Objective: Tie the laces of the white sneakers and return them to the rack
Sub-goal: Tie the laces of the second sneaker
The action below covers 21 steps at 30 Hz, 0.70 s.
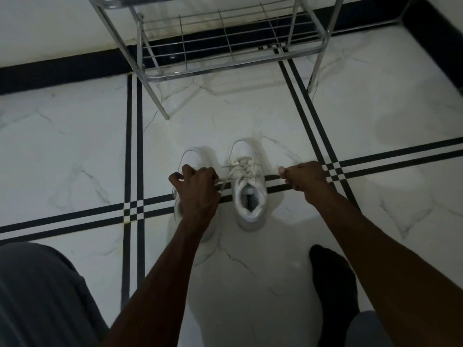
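Observation:
Two white sneakers stand side by side on the tiled floor, toes pointing away from me. The right sneaker [249, 194] shows its open collar and crossed laces [244, 167]. My left hand [198, 186] covers most of the left sneaker [198, 154] and is closed on one lace end of the right sneaker. My right hand [304, 175] is closed on the other lace end, pulled out to the right. Both lace ends run taut from the right sneaker's eyelets. The chrome wire shoe rack [225, 38] stands just beyond the shoes, its lowest shelf bare.
The floor is white marble-look tile [75, 146] with black double stripes. A black skirting runs along the wall behind the rack. My grey-trousered knee [37, 296] is at lower left and my dark-socked foot [333, 284] at lower right.

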### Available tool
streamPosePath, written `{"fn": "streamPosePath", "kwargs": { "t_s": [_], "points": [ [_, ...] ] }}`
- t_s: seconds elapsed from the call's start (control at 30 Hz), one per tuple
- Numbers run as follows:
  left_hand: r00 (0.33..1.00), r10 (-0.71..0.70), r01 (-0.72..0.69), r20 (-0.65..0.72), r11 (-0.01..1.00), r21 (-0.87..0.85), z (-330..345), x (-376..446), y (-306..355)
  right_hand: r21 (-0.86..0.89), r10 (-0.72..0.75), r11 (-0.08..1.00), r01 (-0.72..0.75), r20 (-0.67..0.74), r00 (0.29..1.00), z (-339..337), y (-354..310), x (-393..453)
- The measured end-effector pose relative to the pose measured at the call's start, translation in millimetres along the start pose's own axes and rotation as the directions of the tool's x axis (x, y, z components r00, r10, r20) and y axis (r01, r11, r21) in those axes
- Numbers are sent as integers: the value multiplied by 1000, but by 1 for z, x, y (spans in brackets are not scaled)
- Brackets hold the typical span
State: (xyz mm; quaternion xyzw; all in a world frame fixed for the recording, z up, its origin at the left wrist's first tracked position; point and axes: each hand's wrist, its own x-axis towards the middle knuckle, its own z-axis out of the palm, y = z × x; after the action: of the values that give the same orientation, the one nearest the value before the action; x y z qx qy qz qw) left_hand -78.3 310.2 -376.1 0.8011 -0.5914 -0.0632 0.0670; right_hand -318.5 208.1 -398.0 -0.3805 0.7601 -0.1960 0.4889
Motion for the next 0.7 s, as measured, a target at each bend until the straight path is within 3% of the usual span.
{"fn": "streamPosePath", "kwargs": {
  "t_s": [0.27, 0.37, 0.57, 0.7],
  "points": [
    [1000, -7, 6, 14, 999, 43, 4, 3, -2, -266, -150, 955, 129, -60, 987, 5, 9, -1],
    [1000, -12, 12, 27, 1000, 1, 1, 2, -2, -320, -327, 901, 293, -58, 943, 7, 5, -7],
    [995, 8, 10, 97, 982, -190, -5, 11, 9, -187, -554, 804, 565, 112, 825, 10, -29, -24],
    [994, 5, 27, 105, 953, -302, -7, 14, 29, -367, -518, 724, 584, 270, 811, 36, -44, -32]
  ]
}}
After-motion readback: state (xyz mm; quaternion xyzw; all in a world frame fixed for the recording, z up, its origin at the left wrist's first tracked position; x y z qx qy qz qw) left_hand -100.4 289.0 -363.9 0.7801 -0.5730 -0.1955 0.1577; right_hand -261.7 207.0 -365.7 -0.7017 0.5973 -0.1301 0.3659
